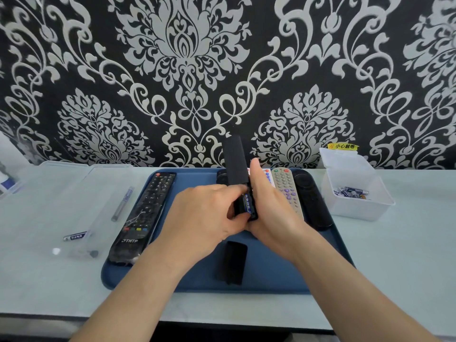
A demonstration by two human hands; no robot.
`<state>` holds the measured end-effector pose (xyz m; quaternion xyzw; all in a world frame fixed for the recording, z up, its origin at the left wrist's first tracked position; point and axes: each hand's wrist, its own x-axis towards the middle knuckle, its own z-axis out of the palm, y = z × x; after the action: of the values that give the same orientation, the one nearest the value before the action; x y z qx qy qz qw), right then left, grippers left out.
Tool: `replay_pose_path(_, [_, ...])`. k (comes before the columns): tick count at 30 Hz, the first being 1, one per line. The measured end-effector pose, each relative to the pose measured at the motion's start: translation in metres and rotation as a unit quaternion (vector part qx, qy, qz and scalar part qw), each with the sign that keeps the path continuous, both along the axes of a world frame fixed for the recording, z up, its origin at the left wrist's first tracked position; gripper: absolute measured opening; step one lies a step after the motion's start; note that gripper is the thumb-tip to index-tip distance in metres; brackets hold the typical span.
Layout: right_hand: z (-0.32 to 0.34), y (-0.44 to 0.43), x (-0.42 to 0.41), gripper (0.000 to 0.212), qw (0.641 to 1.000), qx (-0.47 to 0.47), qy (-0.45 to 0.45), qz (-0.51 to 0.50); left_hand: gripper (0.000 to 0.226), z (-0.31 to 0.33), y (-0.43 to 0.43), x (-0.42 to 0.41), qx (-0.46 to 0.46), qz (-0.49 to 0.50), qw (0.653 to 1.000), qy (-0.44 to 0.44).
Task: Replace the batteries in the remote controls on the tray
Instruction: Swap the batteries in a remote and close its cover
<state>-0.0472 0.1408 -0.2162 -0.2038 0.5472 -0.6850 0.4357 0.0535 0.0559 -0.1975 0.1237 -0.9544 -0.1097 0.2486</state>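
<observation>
The black remote (pixel 235 161) is held above the tray (pixel 271 275), near its middle. Its long axis runs away from the person, far end tilted up toward the wall, open back facing the camera. The right hand (pixel 269 203) has a closed grip round the remote's lower half, thumb raised along its side. The left hand (pixel 204 213) has curled fingers pinching a battery (pixel 247 201) that sits in the open bay. A black cover (pixel 234 262) lies on the tray below the hands. A box (pixel 355 208) of batteries stands on the counter (pixel 407 255) to the right.
</observation>
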Motion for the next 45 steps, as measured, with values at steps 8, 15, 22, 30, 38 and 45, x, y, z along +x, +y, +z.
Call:
replay_pose_path(8, [0.004, 0.0, 0.007, 0.079, 0.999, 0.027, 0.022, -0.012, 0.019, -0.008, 0.005, -0.004, -0.084, -0.017, 0.995, 0.045])
replay_pose_path(15, [0.004, 0.002, 0.0, 0.066, 0.994, -0.014, -0.103, -0.036, 0.021, -0.019, 0.006, -0.011, -0.106, -0.057, 0.982, 0.145])
replay_pose_path(22, [0.007, 0.007, -0.006, 0.061, 0.979, -0.075, -0.185, -0.048, 0.02, -0.018, 0.011, -0.015, -0.003, -0.061, 0.988, 0.139])
replay_pose_path(30, [0.016, 0.022, -0.012, 0.029, 0.983, -0.112, -0.104, -0.104, 0.018, 0.001, 0.034, -0.033, 0.423, -0.015, 0.885, 0.194])
replay_pose_path(38, [0.024, 0.052, -0.029, 0.018, 0.982, -0.106, 0.064, -0.145, 0.014, 0.013, 0.057, -0.059, 0.776, -0.018, 0.602, 0.185])
replay_pose_path(45, [0.037, 0.089, -0.069, 0.016, 0.946, -0.047, 0.106, -0.303, 0.026, 0.022, 0.091, -0.118, 0.761, -0.045, 0.633, 0.136])
